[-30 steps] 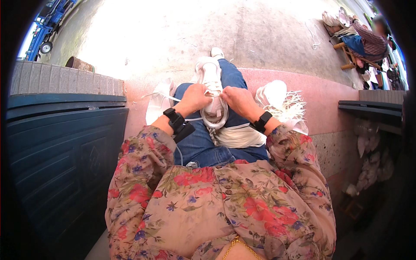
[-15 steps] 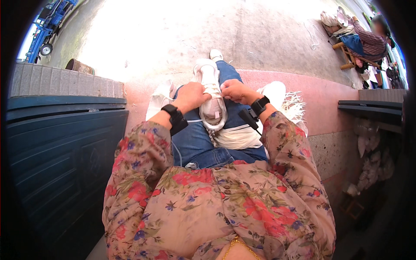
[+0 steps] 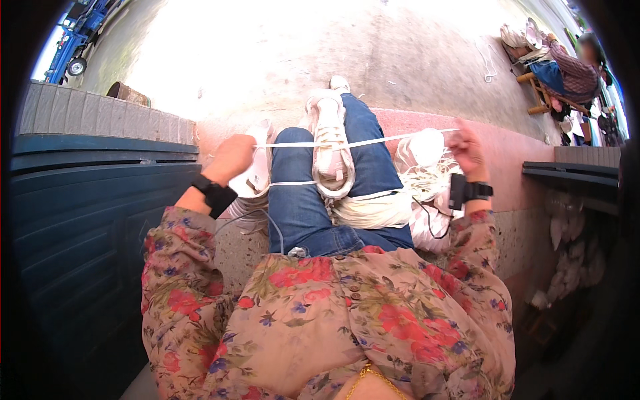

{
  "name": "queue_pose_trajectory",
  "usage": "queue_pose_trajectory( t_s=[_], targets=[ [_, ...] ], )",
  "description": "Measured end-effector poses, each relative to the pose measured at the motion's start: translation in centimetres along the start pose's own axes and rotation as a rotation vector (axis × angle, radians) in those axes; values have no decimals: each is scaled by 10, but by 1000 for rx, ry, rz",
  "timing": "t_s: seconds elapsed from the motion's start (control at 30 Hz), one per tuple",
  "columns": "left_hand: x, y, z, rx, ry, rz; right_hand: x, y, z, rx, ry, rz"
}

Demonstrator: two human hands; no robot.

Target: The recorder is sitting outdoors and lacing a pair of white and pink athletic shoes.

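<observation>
A white and pale pink sneaker (image 3: 335, 165) rests between my thighs, its toe pointing away from me. A white shoelace (image 3: 377, 140) runs through its upper part and stretches out to both sides, nearly straight. My left hand (image 3: 233, 159) is closed on the lace's left end, beyond my left knee. Out to the right, my right hand (image 3: 469, 148) pinches the other end; its fingers are slightly blurred. A thin white band (image 3: 293, 184) crosses my left thigh beside the sneaker. Over my right thigh lies a bundle of cream laces (image 3: 373, 210).
Another pale shoe (image 3: 260, 170) stands left of my left leg. Right of my right leg is a heap of white laces (image 3: 417, 177) with pale shoes. Dark blue panels (image 3: 100, 220) flank me on the left. A person (image 3: 573, 73) sits at the far right.
Both hands have moved apart from the sneaker, left hand leftward and right hand rightward. The lace is now drawn out in a long line between them.
</observation>
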State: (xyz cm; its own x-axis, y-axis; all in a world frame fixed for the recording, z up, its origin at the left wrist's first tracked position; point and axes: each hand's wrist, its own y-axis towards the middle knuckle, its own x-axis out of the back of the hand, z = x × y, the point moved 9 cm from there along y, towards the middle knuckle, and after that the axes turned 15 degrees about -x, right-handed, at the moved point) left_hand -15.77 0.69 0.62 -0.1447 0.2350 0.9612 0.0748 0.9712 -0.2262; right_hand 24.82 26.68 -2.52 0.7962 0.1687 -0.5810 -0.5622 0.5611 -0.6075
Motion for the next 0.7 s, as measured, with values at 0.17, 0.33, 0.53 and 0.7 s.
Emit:
queue_pose_trajectory(
  t_s=[0.17, 0.33, 0.53, 0.7],
  targets=[
    [28, -40, 49, 521, -1357, -365, 63, -44, 62, 177, 477, 260],
    [83, -53, 47, 424, -1765, -840, 57, -55, 79, 310, 380, 124],
    [161, -65, 39, -176, -2058, -931, 30, -66, 79, 449, 101, -25],
    [200, -78, 20, -125, -1621, -852, 41, -56, 63, 505, -348, -403]
  ],
)
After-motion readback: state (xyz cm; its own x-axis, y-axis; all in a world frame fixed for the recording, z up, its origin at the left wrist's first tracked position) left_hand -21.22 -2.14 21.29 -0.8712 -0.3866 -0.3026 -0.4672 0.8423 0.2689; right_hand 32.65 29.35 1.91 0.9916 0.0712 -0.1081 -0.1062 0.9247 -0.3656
